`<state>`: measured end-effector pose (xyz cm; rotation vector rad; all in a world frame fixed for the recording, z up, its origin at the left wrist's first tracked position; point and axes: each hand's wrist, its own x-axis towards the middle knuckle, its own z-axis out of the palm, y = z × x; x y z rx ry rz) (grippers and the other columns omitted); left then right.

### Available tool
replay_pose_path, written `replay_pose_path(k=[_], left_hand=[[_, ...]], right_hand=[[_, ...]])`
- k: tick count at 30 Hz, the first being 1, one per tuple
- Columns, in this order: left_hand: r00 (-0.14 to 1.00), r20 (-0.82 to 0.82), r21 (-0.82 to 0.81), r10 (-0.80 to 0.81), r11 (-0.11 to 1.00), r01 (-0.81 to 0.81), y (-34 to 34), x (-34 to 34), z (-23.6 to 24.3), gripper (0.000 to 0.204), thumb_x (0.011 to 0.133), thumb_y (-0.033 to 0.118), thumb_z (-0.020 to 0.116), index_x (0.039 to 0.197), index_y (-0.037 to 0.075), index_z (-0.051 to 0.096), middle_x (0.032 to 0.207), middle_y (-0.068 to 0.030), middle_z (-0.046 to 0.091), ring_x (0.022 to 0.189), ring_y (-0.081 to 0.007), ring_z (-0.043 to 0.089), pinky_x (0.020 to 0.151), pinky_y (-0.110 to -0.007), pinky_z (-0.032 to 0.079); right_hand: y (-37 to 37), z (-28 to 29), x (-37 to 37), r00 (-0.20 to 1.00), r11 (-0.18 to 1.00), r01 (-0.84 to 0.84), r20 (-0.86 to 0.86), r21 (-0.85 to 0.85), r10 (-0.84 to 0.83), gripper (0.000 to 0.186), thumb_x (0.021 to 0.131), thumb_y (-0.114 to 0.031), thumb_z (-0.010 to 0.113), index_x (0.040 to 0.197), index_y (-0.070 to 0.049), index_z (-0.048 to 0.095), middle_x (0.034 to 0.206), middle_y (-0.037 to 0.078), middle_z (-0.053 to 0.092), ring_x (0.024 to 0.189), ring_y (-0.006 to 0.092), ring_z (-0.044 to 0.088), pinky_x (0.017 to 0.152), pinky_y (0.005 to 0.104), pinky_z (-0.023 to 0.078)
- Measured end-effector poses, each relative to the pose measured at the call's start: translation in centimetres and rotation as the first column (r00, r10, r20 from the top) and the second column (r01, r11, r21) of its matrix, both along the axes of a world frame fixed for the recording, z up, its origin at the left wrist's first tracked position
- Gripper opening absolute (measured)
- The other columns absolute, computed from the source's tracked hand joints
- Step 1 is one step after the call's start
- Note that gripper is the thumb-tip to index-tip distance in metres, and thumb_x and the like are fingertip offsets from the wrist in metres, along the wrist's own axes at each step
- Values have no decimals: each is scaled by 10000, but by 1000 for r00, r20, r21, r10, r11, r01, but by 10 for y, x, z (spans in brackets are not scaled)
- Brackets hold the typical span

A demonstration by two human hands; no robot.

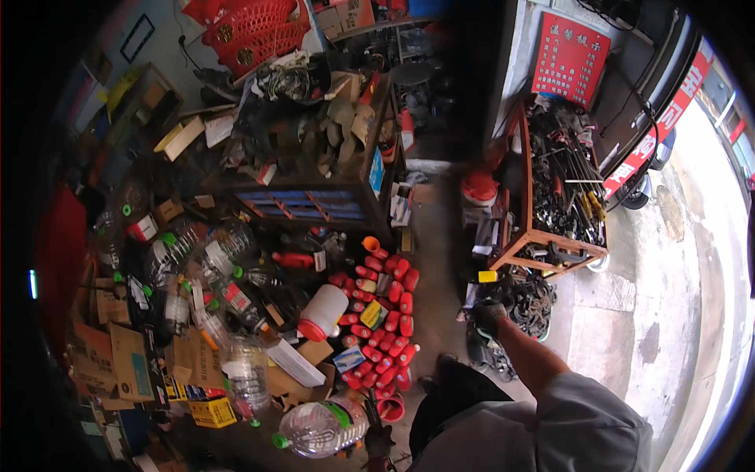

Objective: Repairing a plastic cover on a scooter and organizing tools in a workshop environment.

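Note:
My right hand [489,318], in a dark glove, is stretched out over the near end of a heap of metal parts [525,303]. Shadow hides its fingers, so I cannot tell whether it grips anything. Low in the middle, my left hand [379,442], also dark-gloved, is closed around a dark, rod-like object [371,407] that points away from me. Beside it lies a large clear plastic bottle [318,429] with a green cap. A red tub [390,407] stands just past that hand, next to many red bottles [385,344].
A tool-filled wooden-framed rack [528,236] stands at the right. Further left are a cluttered workbench [314,185], a white jug with a red lid [324,311], empty plastic bottles [224,252] and cardboard boxes [130,362]. A narrow concrete aisle [440,275] runs between bench and rack.

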<state>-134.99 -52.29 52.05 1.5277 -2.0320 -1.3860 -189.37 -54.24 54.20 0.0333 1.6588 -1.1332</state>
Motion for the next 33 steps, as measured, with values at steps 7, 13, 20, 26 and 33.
replay_pose_path(k=[7, 13, 20, 26, 33], left_hand=[[917, 398, 413, -13, 896, -167, -93, -48, 18, 284, 789, 248, 726, 828, 34, 543, 660, -64, 606, 511, -172, 617, 477, -349, 524], [894, 445, 364, 56, 901, -238, -150, -97, 33, 274, 817, 306, 699, 903, 72, 585, 695, -66, 611, 541, -168, 605, 487, -337, 512], [853, 518, 393, 59, 870, -299, -211, -203, 52, 294, 849, 372, 667, 991, 117, 633, 735, -68, 617, 577, -163, 590, 500, -324, 497], [835, 505, 347, 219, 834, -428, -229, -285, 63, 304, 916, 371, 610, 896, 68, 629, 666, -7, 548, 522, -129, 520, 457, -287, 457], [841, 487, 563, 234, 652, -508, -277, -368, 73, 249, 894, 322, 643, 979, 89, 632, 703, 9, 546, 574, -112, 526, 484, -276, 475]], right_hand=[[-116, 4, -69, 138, 692, -543, -762, 476, 633, 313, 804, -304, 608, 1090, -197, 681, 928, 83, 702, 853, 266, 679, 737, 389, 528], [-283, -68, -146, 91, 716, -525, -806, 461, 585, 153, 767, -252, 641, 833, -143, 725, 785, 95, 698, 689, 269, 684, 553, 406, 513], [-501, -173, -270, 499, 766, -461, -583, 448, 641, 313, 857, -328, 522, 878, -86, 720, 953, 168, 692, 874, 332, 683, 760, 434, 541], [-652, -192, -346, 369, 780, -429, -700, 455, 612, 284, 818, -353, 564, 818, -111, 713, 762, 125, 696, 674, 260, 673, 591, 386, 503], [-688, -235, -388, 290, 795, -507, -803, 333, 521, 318, 859, -348, 564, 872, -55, 687, 779, 110, 690, 656, 226, 662, 592, 363, 524]])
